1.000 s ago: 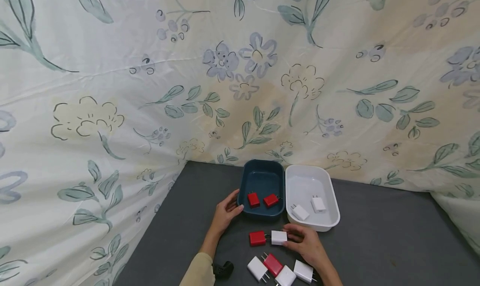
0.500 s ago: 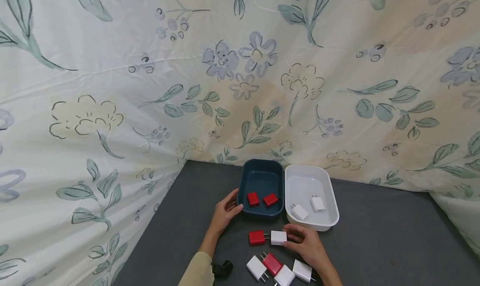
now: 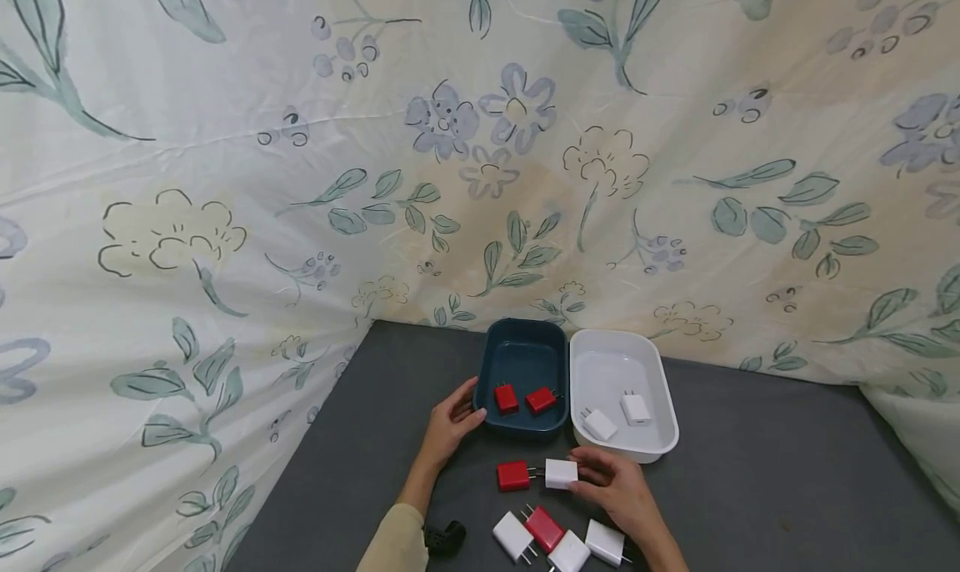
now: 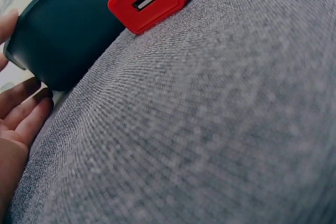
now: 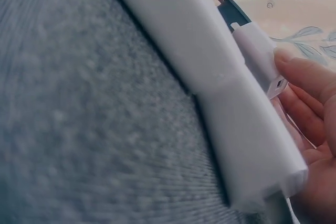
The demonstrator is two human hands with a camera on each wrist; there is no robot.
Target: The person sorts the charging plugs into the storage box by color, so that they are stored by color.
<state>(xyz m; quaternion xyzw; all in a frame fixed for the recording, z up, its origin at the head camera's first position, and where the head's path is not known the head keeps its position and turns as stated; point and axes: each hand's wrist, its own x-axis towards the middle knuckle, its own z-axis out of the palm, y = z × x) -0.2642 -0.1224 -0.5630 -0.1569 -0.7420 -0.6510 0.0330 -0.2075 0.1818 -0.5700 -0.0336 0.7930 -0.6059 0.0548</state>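
A white USB wall charger [image 3: 561, 474] is pinched between the thumb and fingers of my right hand [image 3: 617, 490]; the right wrist view shows its USB port end [image 5: 279, 84] toward the palm. Its left side is close to the prongs of a red wall charger [image 3: 513, 476] on the dark cloth. My left hand [image 3: 450, 420] holds the near left corner of a dark blue tray [image 3: 527, 426], thumb at the front and fingers along the side. Two red chargers [image 3: 541, 400] lie in that tray. Beside it, a white tray [image 3: 666, 405] contains two white chargers [image 3: 636, 408].
Nearer me lie several more chargers: a white one [image 3: 513, 536] at left, a red one [image 3: 544, 529], and white ones [image 3: 605, 542] at right. A black object [image 3: 446, 539] is by my left sleeve [image 3: 396, 540]. Floral fabric [image 3: 480, 180] hangs behind the table.
My right hand has shifted slightly right with the white charger, widening the gap to the red charger. My left hand stays at the blue tray.
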